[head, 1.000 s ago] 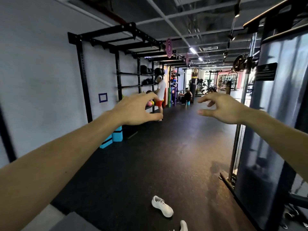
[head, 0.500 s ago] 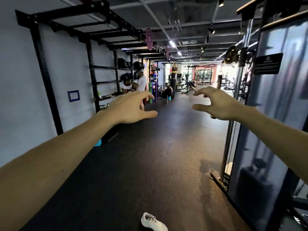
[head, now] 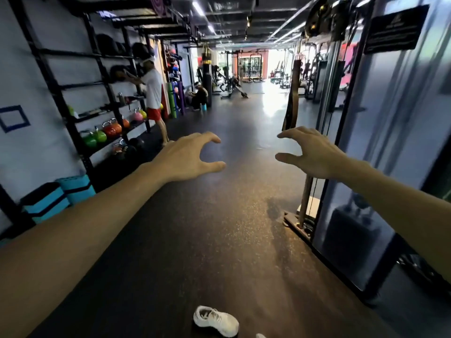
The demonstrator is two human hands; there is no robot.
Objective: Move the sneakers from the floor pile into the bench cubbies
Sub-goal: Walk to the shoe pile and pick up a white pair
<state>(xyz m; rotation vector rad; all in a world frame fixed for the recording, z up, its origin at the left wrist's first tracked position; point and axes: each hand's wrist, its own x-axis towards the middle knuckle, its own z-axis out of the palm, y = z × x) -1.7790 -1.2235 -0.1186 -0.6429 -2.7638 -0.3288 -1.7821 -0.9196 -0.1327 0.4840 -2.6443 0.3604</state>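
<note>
Both my arms are stretched out in front of me at about chest height, over a dark speckled rubber gym floor (head: 219,228). My left hand (head: 188,157) is empty, fingers loosely arched forward with the thumb spread below them, a wide gap between thumb and fingers. My right hand (head: 310,154) mirrors it: fingers curved, thumb spread, gripping nothing. The two hands face each other, apart, not touching.

A white lace-up mesh sneaker (head: 216,320) lies on the floor near the bottom edge of the view, well below and nearer to me than both hands, toe pointing right. Just right of it, a small white sliver of a second shoe (head: 260,335) pokes in at the bottom edge, mostly cut off.

On the left, a black metal wall rack (head: 73,125) holds coloured kettlebells (head: 105,132), green, red and orange, on a low shelf. Teal and black foam blocks (head: 58,196) sit on the floor beside the rack's base. A person in a white shirt and red shorts (head: 153,98) stands at the rack farther down. On the right, a tall grey cable machine (head: 366,167) stands close to my right arm. The far end of the gym is bright and blurred.
</note>
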